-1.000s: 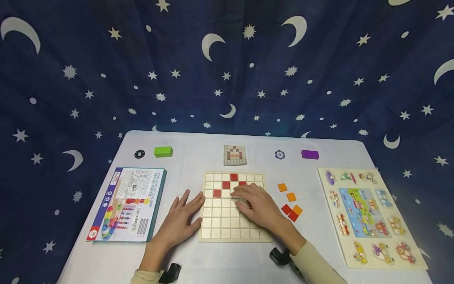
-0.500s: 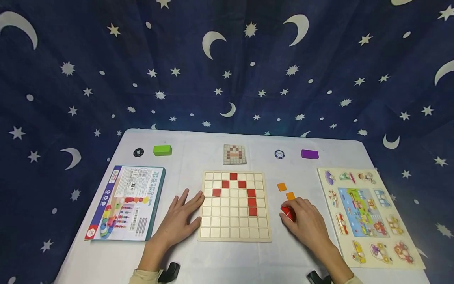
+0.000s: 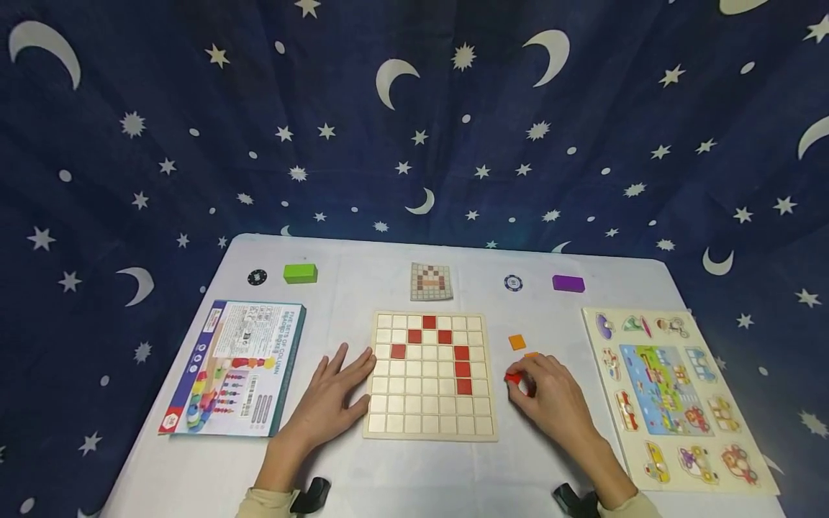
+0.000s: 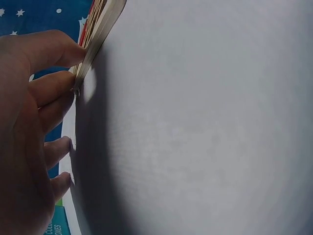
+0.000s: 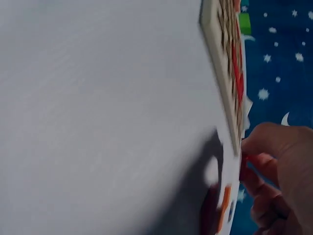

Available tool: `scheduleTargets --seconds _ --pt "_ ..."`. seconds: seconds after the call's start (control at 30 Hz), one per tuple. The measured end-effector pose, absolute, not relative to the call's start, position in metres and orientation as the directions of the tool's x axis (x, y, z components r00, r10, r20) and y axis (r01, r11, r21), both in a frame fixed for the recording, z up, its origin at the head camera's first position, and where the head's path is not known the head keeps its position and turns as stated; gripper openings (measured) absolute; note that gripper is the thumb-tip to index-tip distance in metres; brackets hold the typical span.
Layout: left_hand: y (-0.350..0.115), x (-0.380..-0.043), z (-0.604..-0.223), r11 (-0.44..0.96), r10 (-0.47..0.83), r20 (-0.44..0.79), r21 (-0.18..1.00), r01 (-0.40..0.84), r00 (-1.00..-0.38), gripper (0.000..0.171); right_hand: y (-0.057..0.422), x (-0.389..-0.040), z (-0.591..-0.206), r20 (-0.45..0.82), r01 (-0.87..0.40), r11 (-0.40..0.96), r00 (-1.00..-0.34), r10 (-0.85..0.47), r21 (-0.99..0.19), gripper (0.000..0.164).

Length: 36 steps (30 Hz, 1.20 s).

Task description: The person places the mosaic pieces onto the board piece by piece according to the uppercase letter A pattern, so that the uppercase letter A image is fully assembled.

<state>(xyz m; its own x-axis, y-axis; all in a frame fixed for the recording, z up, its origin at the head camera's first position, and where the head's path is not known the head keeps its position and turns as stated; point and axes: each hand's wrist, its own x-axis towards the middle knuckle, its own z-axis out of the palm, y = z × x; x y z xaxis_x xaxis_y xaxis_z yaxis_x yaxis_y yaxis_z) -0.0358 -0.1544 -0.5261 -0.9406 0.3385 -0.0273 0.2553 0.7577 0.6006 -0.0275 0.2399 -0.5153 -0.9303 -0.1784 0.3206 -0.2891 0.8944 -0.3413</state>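
Note:
A pale wooden grid board (image 3: 414,405) lies mid-table, with several red tiles set in its squares. My left hand (image 3: 329,405) rests flat at its left edge, fingers spread; in the left wrist view, thumb (image 4: 58,49) and forefinger touch the board's side. Right of the board, my right hand (image 3: 555,399) pinches a red tile (image 3: 514,378) between thumb and fingertips. That tile (image 5: 243,166) also shows in the right wrist view. Another red tile (image 5: 209,210) and an orange tile (image 5: 224,208) lie below the hand there. One loose orange tile (image 3: 516,342) sits farther back; a second is partly hidden.
Behind the board lies a pattern card (image 3: 430,282). A boxed toy (image 3: 233,367) stands at left, a picture puzzle board (image 3: 680,460) at right. Along the back are a green block (image 3: 301,273), a purple block (image 3: 568,283), a black chip (image 3: 257,277) and a blue-white chip (image 3: 513,283).
My right hand has left the board for the loose tiles at the right and now pinches a red one, slightly apart from the pile. The left hand has stayed at the board's edge.

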Motion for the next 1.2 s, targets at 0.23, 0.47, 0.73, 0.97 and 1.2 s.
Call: scheduleTargets --seconds 0.23,0.47,0.73,0.97,1.2 --pt "-0.154 -0.035 -0.527 0.759 0.336 -0.020 0.598 0.258 -0.942 0.063 0.181 -0.052 -0.511 0.311 -0.435 0.794 -0.894 -0.323 -0.424 0.018" --pt "-0.157 -0.034 -0.529 0.768 0.325 -0.063 0.600 0.225 -0.944 0.065 0.114 -0.069 -0.519 0.252 -0.577 0.726 -0.817 -0.519 -0.375 0.009" --pt "-0.156 -0.035 -0.526 0.771 0.336 -0.069 0.593 0.232 -0.939 0.064 0.087 -0.072 -0.524 0.242 -0.598 0.712 -0.801 -0.548 -0.367 0.008" --pt "-0.155 -0.034 -0.525 0.775 0.333 -0.051 0.584 0.242 -0.941 0.064 0.085 -0.069 -0.524 0.275 -0.581 0.759 -0.812 -0.515 -0.295 0.012" --pt "-0.154 -0.034 -0.525 0.770 0.329 -0.044 0.591 0.241 -0.943 0.063 0.108 -0.057 -0.519 0.246 -0.561 0.737 -0.828 -0.504 -0.376 0.023"
